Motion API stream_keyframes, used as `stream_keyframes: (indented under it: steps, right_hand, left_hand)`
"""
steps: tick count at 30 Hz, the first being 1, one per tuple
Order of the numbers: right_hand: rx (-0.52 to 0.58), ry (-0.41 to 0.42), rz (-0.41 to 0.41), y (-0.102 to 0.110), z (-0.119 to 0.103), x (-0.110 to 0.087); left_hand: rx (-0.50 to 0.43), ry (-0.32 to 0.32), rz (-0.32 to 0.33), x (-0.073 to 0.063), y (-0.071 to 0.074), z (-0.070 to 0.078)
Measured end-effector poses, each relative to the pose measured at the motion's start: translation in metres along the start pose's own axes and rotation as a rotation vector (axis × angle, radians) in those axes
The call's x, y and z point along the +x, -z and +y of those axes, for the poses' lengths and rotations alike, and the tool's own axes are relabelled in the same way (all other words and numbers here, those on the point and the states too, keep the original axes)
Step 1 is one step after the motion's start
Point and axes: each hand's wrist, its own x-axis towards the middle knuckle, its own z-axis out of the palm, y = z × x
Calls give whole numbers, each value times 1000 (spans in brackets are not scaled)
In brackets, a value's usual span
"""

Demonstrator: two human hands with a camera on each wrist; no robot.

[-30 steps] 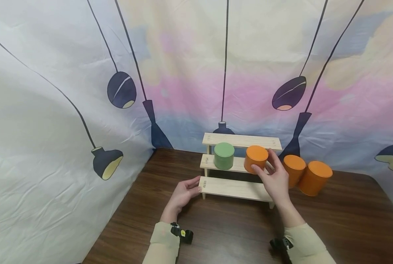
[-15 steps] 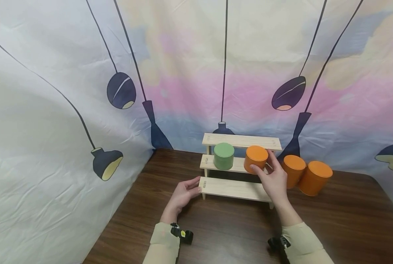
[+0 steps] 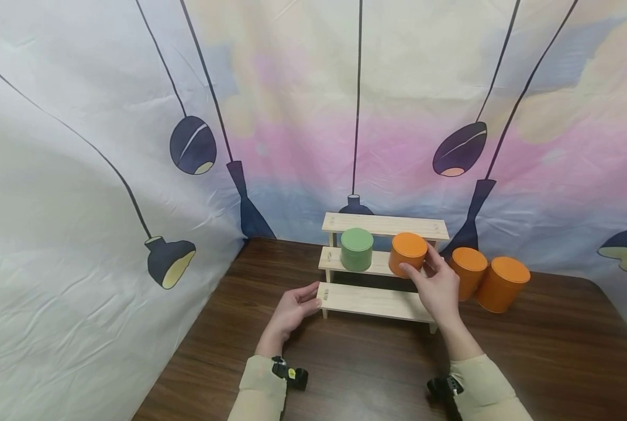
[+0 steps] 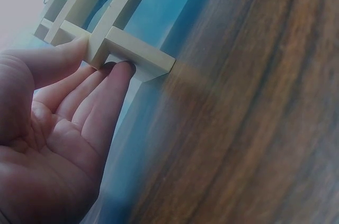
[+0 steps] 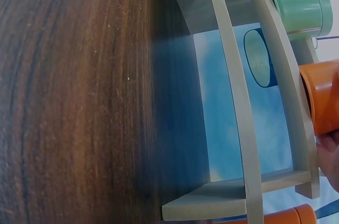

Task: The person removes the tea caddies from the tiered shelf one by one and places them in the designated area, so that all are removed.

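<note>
A three-step wooden display rack (image 3: 376, 301) stands on the table. My left hand (image 3: 290, 309) pinches the left end of its lowest step, thumb above and fingers beneath, as the left wrist view (image 4: 69, 113) shows. On the middle step a short orange tin (image 3: 409, 252) is upright, right of the centre, and my right hand (image 3: 440, 287) grips it from the right. In the right wrist view only part of that tin (image 5: 323, 94) and a few fingers show. A short green tin (image 3: 357, 249) stands to the left on the same step.
Two taller orange tins (image 3: 468, 269) (image 3: 505, 285) stand side by side on the dark wooden table (image 3: 355, 374), right of the rack. A cloth backdrop (image 3: 303, 117) printed with hanging lamps rises behind the rack and along the left side.
My right wrist has shifted very slightly left. Both hands keep their holds, and the tins and rack stay where they were.
</note>
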Motion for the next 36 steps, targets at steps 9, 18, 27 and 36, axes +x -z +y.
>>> stream_keyframes:
  steps: [9,18,27,36]
  right_hand:
    - [39,2,-7,-2,1,2]
    - [62,-18,-11,-4,0,2]
    - [57,-1,-2,-2,0,1]
    - [61,-11,-4,0,1,0]
  left_hand:
    - [-21,-3,0,1,2,0]
    - [-61,-20,-8,1,3,-1]
    - [-47,-25,-16,0,2,0]
    - [-46,-18,-17,0,0,-1]
